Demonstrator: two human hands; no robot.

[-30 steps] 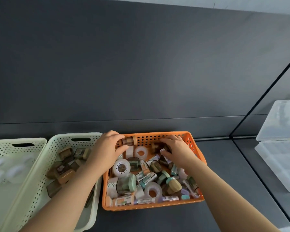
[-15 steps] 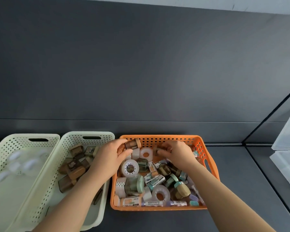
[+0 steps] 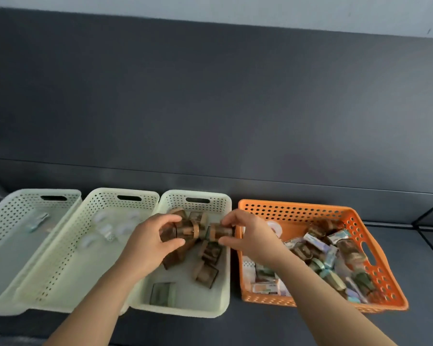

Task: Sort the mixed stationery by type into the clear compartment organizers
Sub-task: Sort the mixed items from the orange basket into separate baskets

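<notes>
Now my left hand (image 3: 148, 243) is curled round a brown container (image 3: 185, 231), and my right hand (image 3: 250, 236) pinches a second brown container (image 3: 219, 232) by its end. The two are held just beside each other above the cream basket (image 3: 225, 283), where more brown pieces (image 3: 206, 275) lie. Mixed stationery (image 3: 318, 245) fills the orange basket (image 3: 295, 208) just beside it on the dark tabletop (image 3: 410, 245).
</notes>
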